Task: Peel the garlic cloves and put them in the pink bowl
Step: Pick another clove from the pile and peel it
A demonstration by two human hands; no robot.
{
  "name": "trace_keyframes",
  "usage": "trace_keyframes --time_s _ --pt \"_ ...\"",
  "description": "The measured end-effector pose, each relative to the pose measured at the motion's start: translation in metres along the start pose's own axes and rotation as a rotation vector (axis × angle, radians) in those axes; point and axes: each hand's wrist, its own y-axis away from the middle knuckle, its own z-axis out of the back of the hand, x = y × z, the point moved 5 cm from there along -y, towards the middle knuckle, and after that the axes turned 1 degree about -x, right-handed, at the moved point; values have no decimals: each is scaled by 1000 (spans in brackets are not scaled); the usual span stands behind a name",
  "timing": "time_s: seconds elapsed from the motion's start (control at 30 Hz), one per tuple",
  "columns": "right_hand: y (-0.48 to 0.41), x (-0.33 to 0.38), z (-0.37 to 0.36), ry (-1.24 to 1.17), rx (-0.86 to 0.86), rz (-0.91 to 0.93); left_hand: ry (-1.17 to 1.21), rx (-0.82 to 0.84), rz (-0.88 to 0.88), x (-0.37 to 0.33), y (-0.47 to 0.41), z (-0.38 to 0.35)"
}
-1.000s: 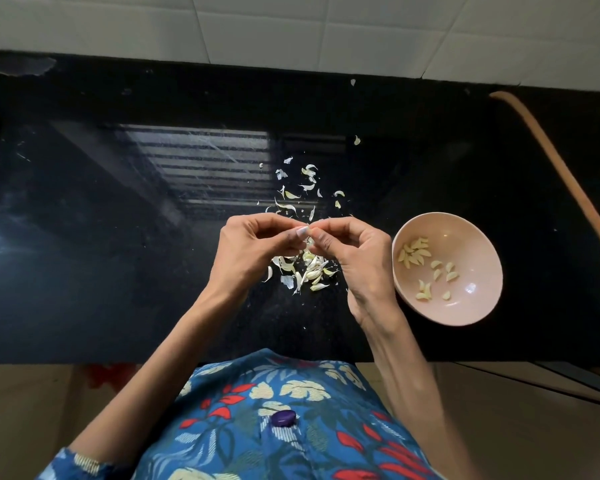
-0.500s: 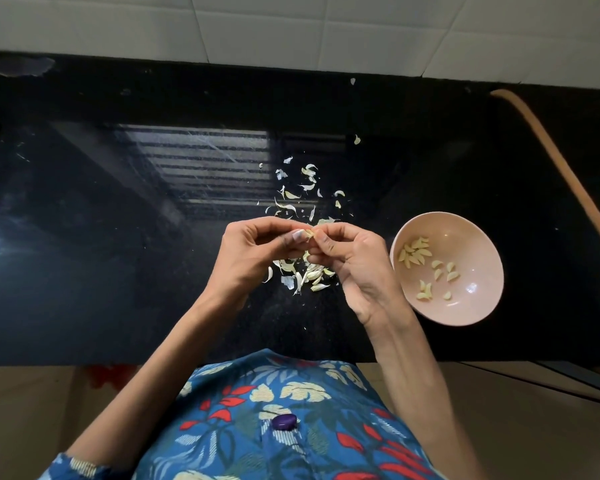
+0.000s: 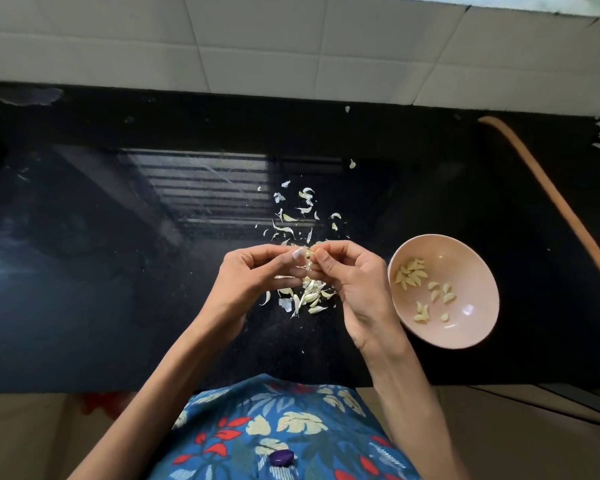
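pinching a small garlic clove (image 3: pixel 310 253) between the fingertips of my left hand (image 3: pixel 253 275) and my right hand (image 3: pixel 355 282), both curled in around it, above the black counter (image 3: pixel 118 306). the clove sits where my thumbs meet, mostly hidden. papery skins (image 3: pixel 309 296) lie scattered on the counter beneath and beyond my hands. the pink bowl (image 3: pixel 465 261) stands just beside my right hand, on its right, with peeled cloves (image 3: pixel 411 273) inside.
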Motion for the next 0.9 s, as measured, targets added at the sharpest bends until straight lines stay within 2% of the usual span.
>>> trace_keyframes --time_s 0.13,0.3,0.57,0.67,0.8,0.9 --pt "0 1 -1 84 19 31 16 0 13 0 0 0" --pt "-1 -3 2 70 -35 26 41 -3 31 0 2 4" --pt "-1 17 7 135 -108 271 101 -1 7 -1 2 6" --pt "-1 19 7 244 -116 332 93 4 -8 -2 2 5" --pt "-4 11 8 351 3 313 55 -4 -26 -2 2 7" --pt "-1 6 10 262 23 242 48 -4 -27 0 0 7"
